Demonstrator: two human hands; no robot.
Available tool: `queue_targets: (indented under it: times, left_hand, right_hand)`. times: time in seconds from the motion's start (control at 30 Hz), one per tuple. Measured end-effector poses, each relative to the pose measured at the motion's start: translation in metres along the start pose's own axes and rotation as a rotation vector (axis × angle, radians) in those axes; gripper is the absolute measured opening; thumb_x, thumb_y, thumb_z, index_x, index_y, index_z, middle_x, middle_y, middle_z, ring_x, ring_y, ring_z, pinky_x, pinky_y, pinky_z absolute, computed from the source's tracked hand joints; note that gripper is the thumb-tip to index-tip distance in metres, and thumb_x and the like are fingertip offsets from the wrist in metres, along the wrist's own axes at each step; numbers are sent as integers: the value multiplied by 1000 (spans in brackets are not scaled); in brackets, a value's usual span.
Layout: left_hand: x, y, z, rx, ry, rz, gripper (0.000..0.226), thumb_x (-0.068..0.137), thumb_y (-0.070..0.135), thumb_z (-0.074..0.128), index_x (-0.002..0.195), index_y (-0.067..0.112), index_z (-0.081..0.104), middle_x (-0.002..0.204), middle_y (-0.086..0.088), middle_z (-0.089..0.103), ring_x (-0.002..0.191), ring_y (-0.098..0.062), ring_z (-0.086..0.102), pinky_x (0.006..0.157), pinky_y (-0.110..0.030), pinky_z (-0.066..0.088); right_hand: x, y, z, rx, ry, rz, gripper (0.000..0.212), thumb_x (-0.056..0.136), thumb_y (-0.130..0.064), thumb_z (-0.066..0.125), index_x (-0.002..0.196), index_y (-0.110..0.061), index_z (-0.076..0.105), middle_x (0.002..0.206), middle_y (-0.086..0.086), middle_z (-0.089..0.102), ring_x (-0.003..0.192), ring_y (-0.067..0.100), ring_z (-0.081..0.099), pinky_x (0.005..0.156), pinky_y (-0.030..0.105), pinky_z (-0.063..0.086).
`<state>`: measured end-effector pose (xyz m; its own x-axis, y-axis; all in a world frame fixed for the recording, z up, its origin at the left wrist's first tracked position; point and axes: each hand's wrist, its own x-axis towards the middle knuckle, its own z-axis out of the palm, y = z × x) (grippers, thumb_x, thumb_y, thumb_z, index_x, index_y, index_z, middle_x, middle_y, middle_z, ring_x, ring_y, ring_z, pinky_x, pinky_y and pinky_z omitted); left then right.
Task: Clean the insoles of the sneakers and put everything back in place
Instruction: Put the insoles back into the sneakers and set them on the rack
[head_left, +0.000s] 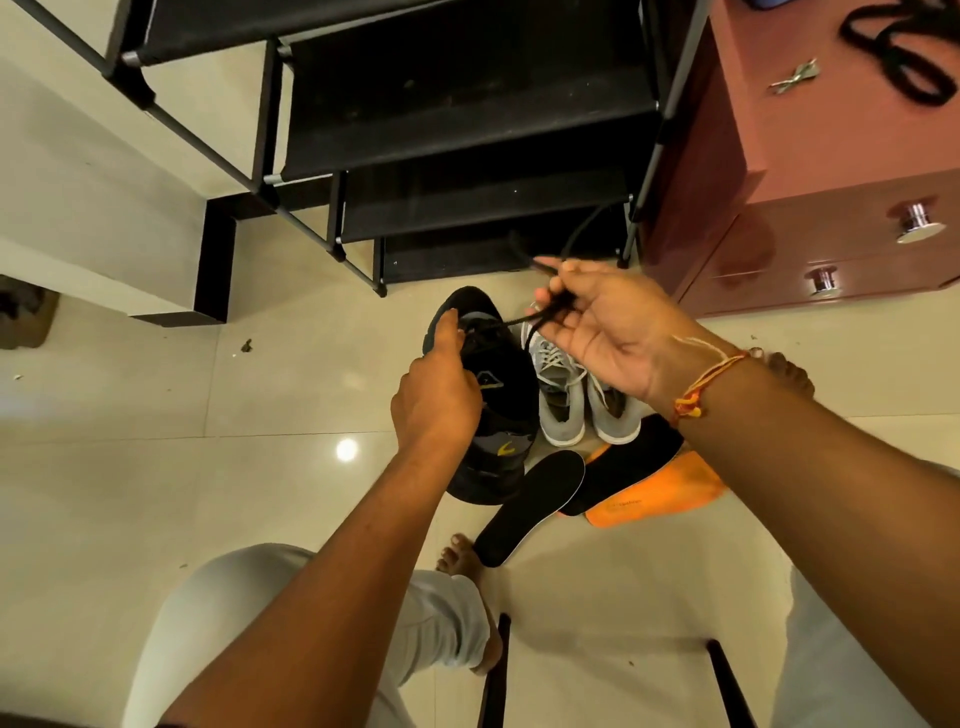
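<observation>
Lace from the black sneaker is pinched by your right hand; your left hand grips the sneaker.

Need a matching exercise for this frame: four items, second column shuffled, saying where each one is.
1 black sneaker
2 grey sneakers
3 black lace
4 white-edged insole

A pinched by right hand
B flat on floor by a bare foot
C gripped by left hand
D standing side by side on floor

Pairs: 1-C, 2-D, 3-A, 4-B
</observation>
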<state>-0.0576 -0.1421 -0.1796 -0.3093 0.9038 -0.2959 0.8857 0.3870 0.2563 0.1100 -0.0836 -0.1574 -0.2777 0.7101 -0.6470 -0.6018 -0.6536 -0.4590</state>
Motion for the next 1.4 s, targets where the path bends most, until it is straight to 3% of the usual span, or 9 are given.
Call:
queue_targets:
  times: [0.23,0.47,0.67,0.83,0.93,1.03,1.1,1.2,1.4]
  left_hand:
    - [1,9,-3,-194,104,-4,60,103,20,50,155,35,23,102,-3,70,76,-15,60,66,-33,53]
    - [-14,18,-1,-288,182,160,55,100,13,52,148,37,41,117,1,72,94,-20,71,82,-38,60]
    - [-12,18,-3,-422,222,75,50,100,10,52,145,32,47,121,6,71,102,-16,69,82,-26,55]
    - [-9,19,-4,-488,214,14,47,101,14,52,144,30,48,113,3,72,97,-16,69,81,-35,60]
    - [-6,16,-6,-508,245,-3,44,101,15,53,144,28,49,111,7,70,95,-11,66,80,-29,58]
    - [-5,16,-8,-536,263,-41,45,101,13,54,142,28,49,116,10,70,101,-12,68,84,-32,60]
    - [-4,15,-8,-553,276,-54,45,101,12,55,143,28,49,126,8,69,112,-14,66,90,-34,59]
    - [-5,16,-8,-567,289,-57,46,101,12,56,143,27,48,128,7,68,115,-14,65,93,-35,59]
    - [-6,16,-8,-554,331,-38,46,101,11,55,143,27,47,128,8,69,112,-11,66,88,-27,59]
  right_hand:
    - [-6,27,-4,-1660,-293,-265,27,94,-15,63,112,-31,75,105,-2,73,94,18,66,85,29,55]
    - [-19,40,-3,-2317,-253,-463,23,95,-18,58,117,-12,66,116,9,61,107,34,60,72,34,38]
    - [-17,37,6,-2288,-342,-592,21,94,-6,54,110,-12,67,109,8,63,101,28,63,69,30,38]
    - [-13,29,4,-2028,-484,-474,28,87,1,57,90,-25,64,90,1,63,87,25,63,68,33,49]
    - [-14,26,5,-1849,-342,-561,25,89,-7,63,101,-28,72,101,-2,68,94,19,63,80,31,52]
    - [-15,14,5,-1610,64,-808,12,86,-22,74,96,-23,69,107,-1,61,97,16,59,80,25,46]
    - [-10,6,-1,-1626,248,-734,29,87,-38,73,109,-23,65,115,1,59,102,19,58,81,28,46]
    - [-7,4,-6,-1661,219,-451,37,89,-44,70,117,-21,66,110,1,67,101,21,63,82,33,52]
    - [-15,20,3,-1508,107,-522,24,86,-33,75,102,-17,66,85,-4,69,83,14,65,74,30,54]
